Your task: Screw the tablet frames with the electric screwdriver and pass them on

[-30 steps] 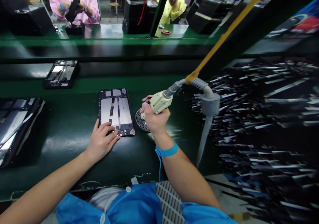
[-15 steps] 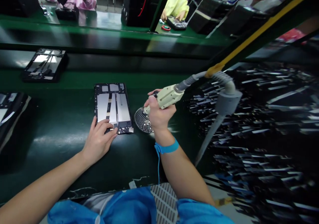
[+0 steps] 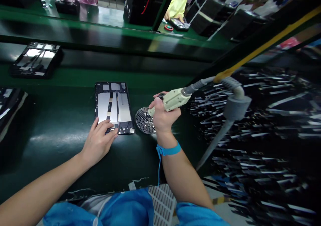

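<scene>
My right hand [image 3: 164, 114] is closed round a cream electric screwdriver [image 3: 177, 98], whose cable leaves from its back end. The driver's front end is over a round metal screw dish [image 3: 142, 120] full of small holes; its tip is hard to make out. Just left of the dish lies an opened tablet [image 3: 102, 103], its silver inner plate and dark ribbon strips facing up. My left hand [image 3: 99, 140] rests on the tablet's lower left corner, fingers stretched out and touching its bottom part. A blue band [image 3: 170, 149] circles my right wrist.
Another opened tablet on a dark stack [image 3: 37, 60] stands at the back left, and a further stack [image 3: 10, 110] at the left edge. A grey hanging fitting [image 3: 237, 107] and a rack of dark, thin pieces [image 3: 250, 145] fill the right. Co-workers sit across the bench.
My right hand and the screwdriver have shifted slightly right, uncovering more of the screw dish. My left hand stays on the tablet. The view has moved a little.
</scene>
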Action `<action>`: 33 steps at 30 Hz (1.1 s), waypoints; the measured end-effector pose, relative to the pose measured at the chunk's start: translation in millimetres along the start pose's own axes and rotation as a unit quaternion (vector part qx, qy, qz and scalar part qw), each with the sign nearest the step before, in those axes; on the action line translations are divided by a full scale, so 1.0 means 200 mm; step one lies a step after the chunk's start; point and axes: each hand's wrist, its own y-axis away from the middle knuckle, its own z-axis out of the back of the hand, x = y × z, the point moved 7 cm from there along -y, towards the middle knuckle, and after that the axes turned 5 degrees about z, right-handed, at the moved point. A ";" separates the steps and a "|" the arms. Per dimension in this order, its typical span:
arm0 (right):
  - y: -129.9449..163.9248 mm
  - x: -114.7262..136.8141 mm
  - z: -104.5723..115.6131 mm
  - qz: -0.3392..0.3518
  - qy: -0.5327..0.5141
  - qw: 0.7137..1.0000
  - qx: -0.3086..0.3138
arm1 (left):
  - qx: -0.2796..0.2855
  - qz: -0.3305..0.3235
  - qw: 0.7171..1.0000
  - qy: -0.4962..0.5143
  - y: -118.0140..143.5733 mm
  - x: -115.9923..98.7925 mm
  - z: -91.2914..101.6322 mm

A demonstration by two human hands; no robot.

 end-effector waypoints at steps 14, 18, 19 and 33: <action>0.00 0.03 0.00 0.002 -0.006 1.000 -0.003 | -0.008 -0.010 1.000 0.027 -0.02 0.01 0.02; 0.04 0.17 -0.05 0.023 -0.050 0.998 0.011 | 0.009 -0.020 0.999 0.032 -0.03 -0.01 0.02; 0.06 0.20 -0.07 0.022 -0.060 0.998 0.022 | 0.014 -0.019 0.999 0.030 -0.04 -0.01 0.02; 0.34 0.31 -0.29 -0.028 -0.179 0.967 0.178 | 0.014 0.006 1.000 -0.018 0.00 -0.01 0.01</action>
